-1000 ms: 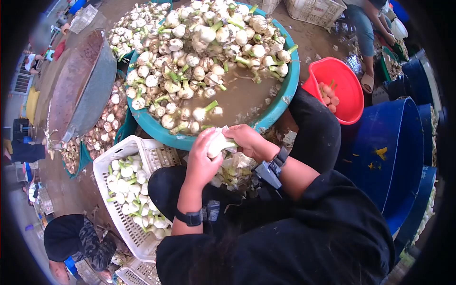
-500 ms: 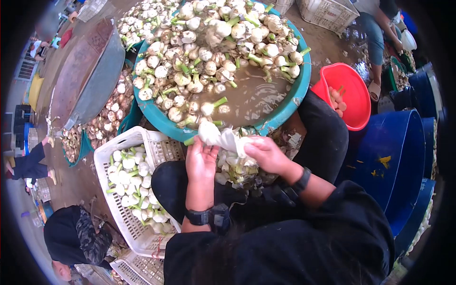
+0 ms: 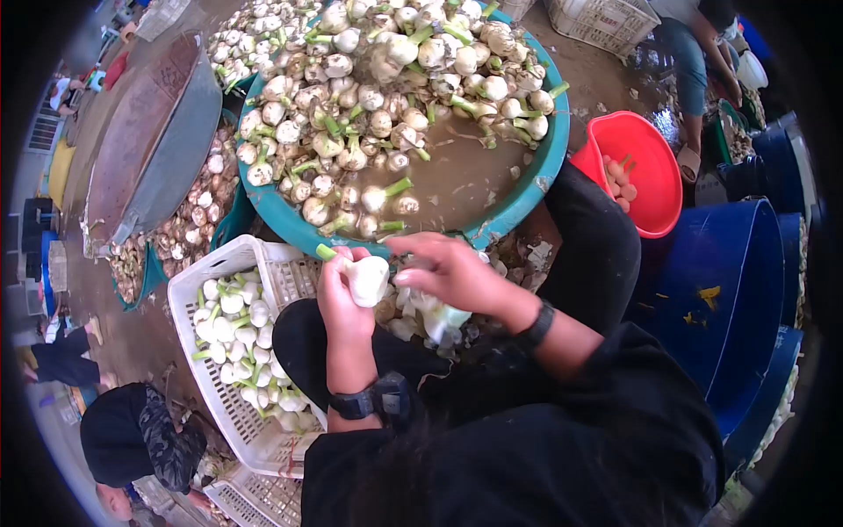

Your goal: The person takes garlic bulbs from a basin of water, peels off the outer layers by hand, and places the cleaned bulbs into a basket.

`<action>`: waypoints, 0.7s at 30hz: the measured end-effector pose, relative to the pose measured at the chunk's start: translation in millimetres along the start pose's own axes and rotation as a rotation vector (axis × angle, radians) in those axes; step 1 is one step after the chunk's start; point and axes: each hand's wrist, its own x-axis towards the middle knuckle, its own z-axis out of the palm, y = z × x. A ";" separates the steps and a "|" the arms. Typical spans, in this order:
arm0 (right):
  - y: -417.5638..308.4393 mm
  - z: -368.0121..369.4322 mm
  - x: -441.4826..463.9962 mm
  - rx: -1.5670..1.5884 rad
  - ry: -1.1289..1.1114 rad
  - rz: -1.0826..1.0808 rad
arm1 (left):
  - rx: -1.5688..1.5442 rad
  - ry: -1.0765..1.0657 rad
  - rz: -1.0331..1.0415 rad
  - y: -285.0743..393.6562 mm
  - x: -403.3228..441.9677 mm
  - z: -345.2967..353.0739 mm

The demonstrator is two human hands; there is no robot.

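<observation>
Just off the near rim of the tub [image 3: 291, 227], pinch the garlic bulb [image 3: 370, 281] steadily in your left hand [image 3: 341, 297], your loosely spread right hand [image 3: 465, 279] beside it.

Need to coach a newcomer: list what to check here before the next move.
1. Smooth white bulb with green stem held in the left hand: ok.
2. That bulb bare all round: cannot tell, part is hidden.
3. Right hand empty: cannot tell, its fingers are blurred.
4. White perforated plastic crate uncovered, clean white bulbs inside: ok.
5. Soiled, stemmed bulbs present in the round teal plastic tub: ok.
</observation>
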 end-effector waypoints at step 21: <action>28.7 21.4 39.7 -0.198 -0.131 0.106 | 1.177 -0.043 0.402 -15.7 16.2 13.9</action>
